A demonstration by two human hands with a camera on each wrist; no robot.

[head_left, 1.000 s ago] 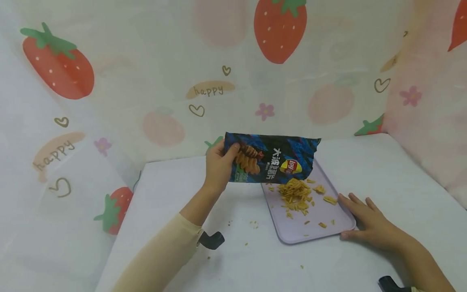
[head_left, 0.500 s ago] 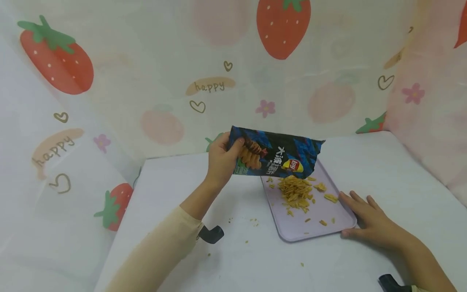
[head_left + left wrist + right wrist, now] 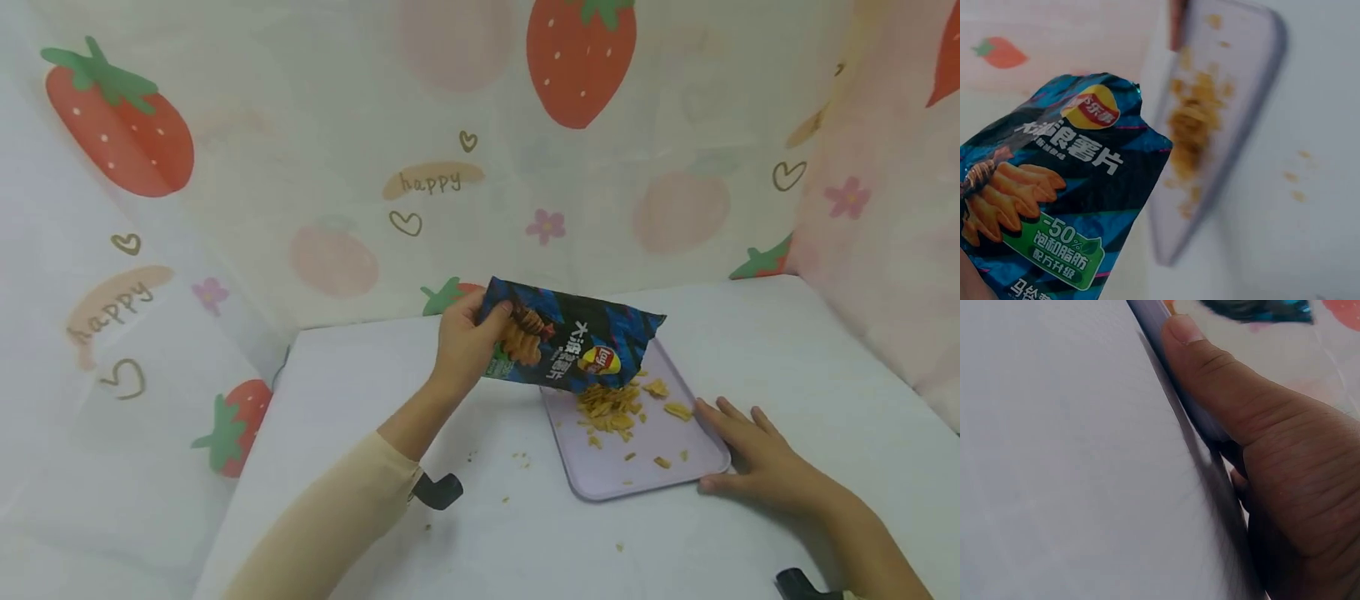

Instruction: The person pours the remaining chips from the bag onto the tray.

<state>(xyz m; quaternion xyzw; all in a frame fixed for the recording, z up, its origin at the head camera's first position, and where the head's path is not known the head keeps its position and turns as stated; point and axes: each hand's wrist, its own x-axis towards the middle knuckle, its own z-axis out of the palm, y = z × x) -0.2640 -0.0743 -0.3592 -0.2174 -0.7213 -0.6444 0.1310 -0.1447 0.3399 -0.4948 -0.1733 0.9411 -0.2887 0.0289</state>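
Note:
My left hand (image 3: 467, 337) grips the closed-looking end of a blue and black potato chip bag (image 3: 562, 333), thumb on its printed front. The bag lies sideways above the tray, its torn end tipped down to the right; the left wrist view shows the ragged edge of the chip bag (image 3: 1079, 169). Below it a heap of broken potato chips (image 3: 611, 408) lies on a pale purple tray (image 3: 622, 479), with loose pieces around it. My right hand (image 3: 772, 462) rests against the tray's right edge, fingers spread and fairly straight; its thumb (image 3: 1210, 369) touches the rim.
Small crumbs (image 3: 521, 458) are scattered on the white table (image 3: 360, 400) left of the tray and in front of it. A strawberry-printed sheet (image 3: 330, 167) hangs behind and at both sides. Black wrist straps (image 3: 438, 492) show near the sleeves.
The chip bag rose a little and moved right, then came down, its torn end now tilted lower over the chips. My right hand has stayed at the tray's edge.

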